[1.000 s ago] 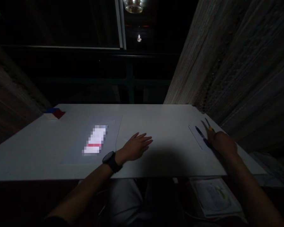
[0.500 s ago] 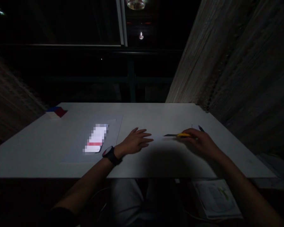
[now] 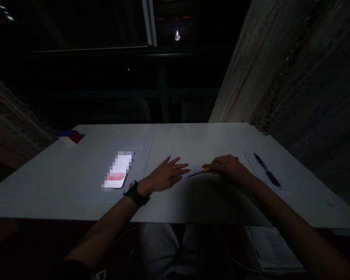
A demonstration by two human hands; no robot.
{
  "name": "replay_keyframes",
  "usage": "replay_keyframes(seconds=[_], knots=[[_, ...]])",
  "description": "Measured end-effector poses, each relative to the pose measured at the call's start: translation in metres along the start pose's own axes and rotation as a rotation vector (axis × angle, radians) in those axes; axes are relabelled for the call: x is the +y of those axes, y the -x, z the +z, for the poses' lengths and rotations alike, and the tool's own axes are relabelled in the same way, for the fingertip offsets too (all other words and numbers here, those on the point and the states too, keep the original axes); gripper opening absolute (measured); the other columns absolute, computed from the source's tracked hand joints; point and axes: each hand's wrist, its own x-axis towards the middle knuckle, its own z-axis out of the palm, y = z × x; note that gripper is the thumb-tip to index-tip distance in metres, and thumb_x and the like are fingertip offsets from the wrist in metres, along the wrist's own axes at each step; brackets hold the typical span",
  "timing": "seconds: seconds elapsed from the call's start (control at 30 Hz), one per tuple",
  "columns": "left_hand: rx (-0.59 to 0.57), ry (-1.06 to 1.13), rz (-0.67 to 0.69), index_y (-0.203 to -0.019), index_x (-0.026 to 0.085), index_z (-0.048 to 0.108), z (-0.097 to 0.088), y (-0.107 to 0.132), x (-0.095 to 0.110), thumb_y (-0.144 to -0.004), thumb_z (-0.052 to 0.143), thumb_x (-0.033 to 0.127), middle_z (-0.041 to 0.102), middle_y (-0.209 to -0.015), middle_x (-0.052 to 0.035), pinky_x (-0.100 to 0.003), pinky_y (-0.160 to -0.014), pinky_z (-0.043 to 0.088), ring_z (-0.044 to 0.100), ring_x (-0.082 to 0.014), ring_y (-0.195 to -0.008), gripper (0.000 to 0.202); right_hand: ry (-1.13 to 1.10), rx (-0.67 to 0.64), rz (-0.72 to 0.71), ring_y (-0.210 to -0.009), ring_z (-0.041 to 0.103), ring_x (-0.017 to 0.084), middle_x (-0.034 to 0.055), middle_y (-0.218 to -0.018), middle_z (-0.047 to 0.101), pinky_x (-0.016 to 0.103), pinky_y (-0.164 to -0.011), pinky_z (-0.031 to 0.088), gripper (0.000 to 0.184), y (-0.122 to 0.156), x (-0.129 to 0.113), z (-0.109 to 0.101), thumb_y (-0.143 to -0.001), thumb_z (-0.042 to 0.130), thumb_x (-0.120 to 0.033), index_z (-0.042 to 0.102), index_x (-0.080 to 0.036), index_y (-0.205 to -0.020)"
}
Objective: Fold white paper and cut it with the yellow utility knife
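Note:
My left hand (image 3: pixel 169 175), a dark watch (image 3: pixel 132 188) on its wrist, lies with fingers spread on the pale work surface near the middle. My right hand (image 3: pixel 229 168) is closed around a yellow utility knife (image 3: pixel 206 170). The long thin blade points left and slightly toward me, its tip close to my left fingertips. Much of the knife's handle is hidden in my palm. Whether the blade touches the surface, I cannot tell in this dim light.
A phone (image 3: pixel 118 171) with a lit, blurred screen rests on paper (image 3: pixel 90 194) left of my left hand. At the far left sits a red, blue and white block (image 3: pixel 71 137). A black pen-like object (image 3: pixel 267 170) lies on the white table (image 3: pixel 175 134) at right. Curtains (image 3: pixel 236 66) hang beyond.
My right hand has moved left with the knife, bringing the blade near my left fingers and tilting its tip toward me. The black pen-like object now shows fully. My left hand is nearly still.

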Motion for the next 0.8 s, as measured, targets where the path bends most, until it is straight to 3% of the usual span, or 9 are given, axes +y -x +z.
replay_keyframes(seconds=[0.2,0.47,0.63,0.8], knots=[[0.021,-0.088,0.017,-0.132,0.040,0.042,0.004,0.002,0.001,-0.094,0.038,0.034,0.033,-0.147,0.0055,-0.053,-0.110,0.007,0.016,-0.0258,-0.139,0.039,0.020,-0.012,0.013,-0.086,0.059,0.019,0.0065,-0.097,0.067,0.033,-0.076,0.035,0.041,0.002,0.001,-0.003,-0.086,0.046,-0.011,0.059,-0.031,-0.120],[0.190,-0.268,-0.129,-0.133,0.036,0.044,0.007,0.002,0.027,-0.092,0.036,0.043,0.044,-0.139,-0.0049,-0.054,-0.095,0.027,0.040,-0.0326,-0.120,0.042,0.012,0.030,0.204,-0.079,0.061,0.019,0.0085,-0.099,0.066,0.028,-0.069,0.041,0.037,0.013,0.001,-0.024,-0.088,0.046,-0.028,0.056,-0.023,-0.123],[0.202,-0.318,-0.284,-0.128,0.024,0.048,0.008,-0.009,0.040,-0.091,0.035,0.043,0.053,-0.121,-0.0126,-0.048,-0.081,0.040,0.047,-0.0325,-0.104,0.043,0.030,0.000,0.353,-0.079,0.062,0.020,0.0081,-0.097,0.068,0.027,-0.065,0.039,0.038,0.008,-0.007,-0.023,-0.087,0.046,-0.031,0.054,-0.023,-0.123],[0.104,-0.295,-0.486,-0.103,0.008,0.058,0.004,-0.022,0.048,-0.093,0.028,0.038,0.056,-0.100,-0.0172,-0.038,-0.066,0.048,0.059,-0.0251,-0.080,0.044,-0.094,-0.024,0.441,-0.079,0.062,0.019,0.0081,-0.097,0.069,0.025,-0.066,0.038,0.033,-0.005,-0.023,-0.021,-0.087,0.047,-0.031,0.058,-0.022,-0.116]])
